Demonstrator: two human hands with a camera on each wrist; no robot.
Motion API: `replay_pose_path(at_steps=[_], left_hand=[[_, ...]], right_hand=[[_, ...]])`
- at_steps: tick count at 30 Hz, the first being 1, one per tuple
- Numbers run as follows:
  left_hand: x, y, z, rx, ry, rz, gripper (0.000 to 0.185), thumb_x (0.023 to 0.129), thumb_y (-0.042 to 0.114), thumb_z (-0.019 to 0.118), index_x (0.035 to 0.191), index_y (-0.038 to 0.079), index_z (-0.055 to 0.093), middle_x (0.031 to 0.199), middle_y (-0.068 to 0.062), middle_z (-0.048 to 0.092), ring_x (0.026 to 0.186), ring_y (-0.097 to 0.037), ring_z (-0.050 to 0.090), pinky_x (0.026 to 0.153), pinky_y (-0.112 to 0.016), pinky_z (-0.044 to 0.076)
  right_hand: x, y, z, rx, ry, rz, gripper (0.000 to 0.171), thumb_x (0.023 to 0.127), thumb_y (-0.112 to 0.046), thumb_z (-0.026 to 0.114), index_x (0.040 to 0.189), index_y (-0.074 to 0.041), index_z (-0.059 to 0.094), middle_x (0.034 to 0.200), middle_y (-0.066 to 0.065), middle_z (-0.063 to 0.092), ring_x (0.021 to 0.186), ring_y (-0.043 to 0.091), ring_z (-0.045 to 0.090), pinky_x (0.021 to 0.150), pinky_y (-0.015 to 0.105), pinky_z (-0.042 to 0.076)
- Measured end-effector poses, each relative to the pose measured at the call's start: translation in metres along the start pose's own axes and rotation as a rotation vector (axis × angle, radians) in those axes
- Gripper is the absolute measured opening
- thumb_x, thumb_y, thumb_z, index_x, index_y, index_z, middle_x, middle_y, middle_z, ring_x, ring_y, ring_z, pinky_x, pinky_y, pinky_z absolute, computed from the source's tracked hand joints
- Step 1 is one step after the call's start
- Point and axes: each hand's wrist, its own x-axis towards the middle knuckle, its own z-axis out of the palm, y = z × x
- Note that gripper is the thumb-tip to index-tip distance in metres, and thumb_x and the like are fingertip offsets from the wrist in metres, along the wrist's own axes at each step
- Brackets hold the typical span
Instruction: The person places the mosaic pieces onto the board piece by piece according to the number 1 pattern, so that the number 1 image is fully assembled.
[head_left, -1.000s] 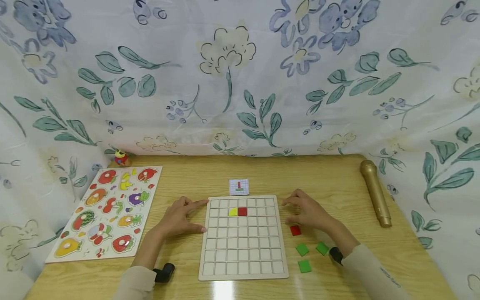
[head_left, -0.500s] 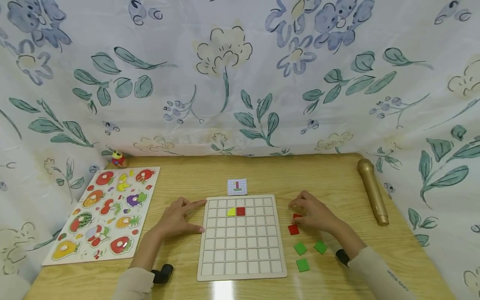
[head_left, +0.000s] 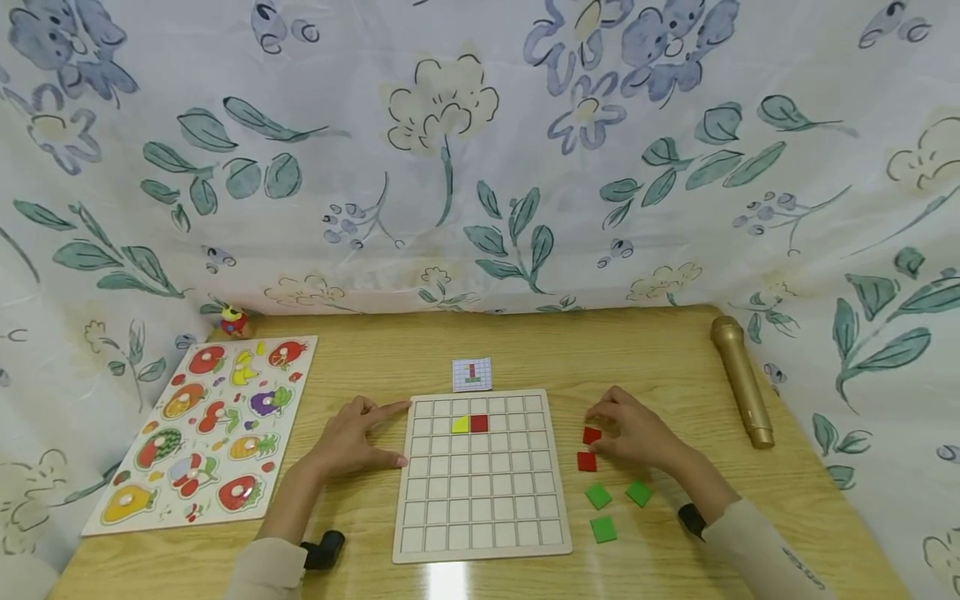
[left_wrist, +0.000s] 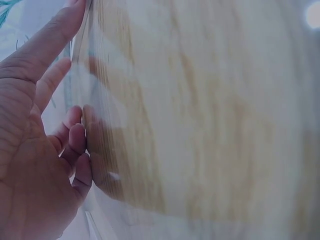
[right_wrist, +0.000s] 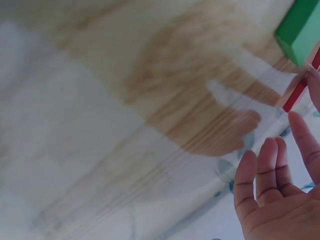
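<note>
A pale square grid board (head_left: 480,517) lies mid-table, holding a yellow curved-edged tile (head_left: 461,425) beside a red square tile (head_left: 478,424). My left hand (head_left: 356,437) rests at the board's left edge, thumb and index fingertips spread along it. That hand (left_wrist: 35,150) also appears in the left wrist view, its other fingers bent against the table. To the right of the board, my right hand (head_left: 630,429) has its thumb at a loose red tile (head_left: 592,436), with the index finger extended beyond. The right wrist view shows the thumb (right_wrist: 314,87) over the red tile's edge.
Another red tile (head_left: 587,462) and several green tiles (head_left: 603,529) lie nearer me on the right. A small pattern card (head_left: 472,375) lies behind the board. A fruit puzzle (head_left: 206,433) and a small figurine (head_left: 235,322) stand left; a gold microphone (head_left: 742,383) lies right.
My right hand has shifted right, away from the board, to the loose red tiles, and the farther one has come into view. My left hand stays at the board's edge.
</note>
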Motion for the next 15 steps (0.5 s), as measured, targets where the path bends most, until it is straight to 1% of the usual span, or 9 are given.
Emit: replay_pose_path(at_steps=[5, 9, 15], left_hand=[[-0.001, 0.0012, -0.0007, 0.004, 0.01, 0.009, 0.087, 0.066, 0.053, 0.087, 0.143, 0.029, 0.055, 0.095, -0.004, 0.038, 0.083, -0.02, 0.032, 0.07, -0.035, 0.022], [-0.0013, 0.0026, -0.0013, 0.004, 0.011, 0.015, 0.087, 0.066, 0.053, 0.087, 0.143, 0.029, 0.055, 0.095, -0.004, 0.038, 0.083, -0.019, 0.032, 0.07, -0.035, 0.022], [-0.0011, 0.0027, -0.002, -0.001, 0.0, 0.002, 0.087, 0.066, 0.054, 0.087, 0.143, 0.029, 0.055, 0.096, -0.005, 0.039, 0.083, -0.019, 0.032, 0.07, -0.036, 0.023]], right_hand=[[-0.0008, 0.004, 0.0012, 0.003, 0.004, -0.002, 0.033, 0.078, -0.021, 0.085, 0.107, -0.009, 0.073, 0.103, 0.002, 0.053, 0.094, 0.017, 0.052, 0.084, 0.039, 0.048], [-0.0001, 0.0067, 0.0016, 0.021, 0.0, -0.002, 0.028, 0.078, -0.021, 0.085, 0.101, -0.011, 0.073, 0.103, 0.002, 0.052, 0.094, 0.017, 0.051, 0.084, 0.038, 0.048], [0.0009, 0.0084, 0.0019, 0.024, -0.004, 0.005, 0.021, 0.078, -0.019, 0.085, 0.093, -0.014, 0.071, 0.103, 0.001, 0.05, 0.095, 0.016, 0.049, 0.085, 0.038, 0.047]])
